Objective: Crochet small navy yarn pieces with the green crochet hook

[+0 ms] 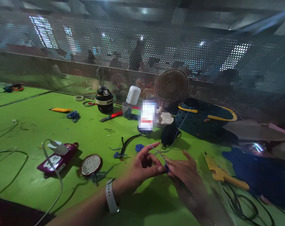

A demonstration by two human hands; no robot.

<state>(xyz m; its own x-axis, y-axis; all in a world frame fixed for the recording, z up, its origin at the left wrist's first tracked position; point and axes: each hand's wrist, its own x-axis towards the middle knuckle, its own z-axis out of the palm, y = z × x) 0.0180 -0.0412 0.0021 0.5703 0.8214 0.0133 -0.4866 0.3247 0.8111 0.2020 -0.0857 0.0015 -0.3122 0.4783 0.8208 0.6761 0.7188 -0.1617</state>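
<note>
My left hand (pixel 143 164) and my right hand (pixel 183 171) meet low in the middle over the green table (pixel 38 125). Both pinch a small piece of blue crochet work (pixel 167 168) between their fingertips. A thin hook or needle (pixel 159 153) sticks up from the pinch. A blue strand of yarn (pixel 183 121) runs from my hands up toward a dark yarn ball (pixel 169 134) and on to the blue basket (pixel 203 121). My left wrist wears a white band (pixel 111 196).
A small desk fan (pixel 171 86), a phone (pixel 147 115), a white bottle (pixel 133 95) and a black jar (pixel 104 99) stand at the back by a perforated metal screen. A purple case (pixel 58 158), round mesh disc (pixel 90 164), yellow glue gun (pixel 221 172), cables and dark blue cloth (pixel 262 175) lie around.
</note>
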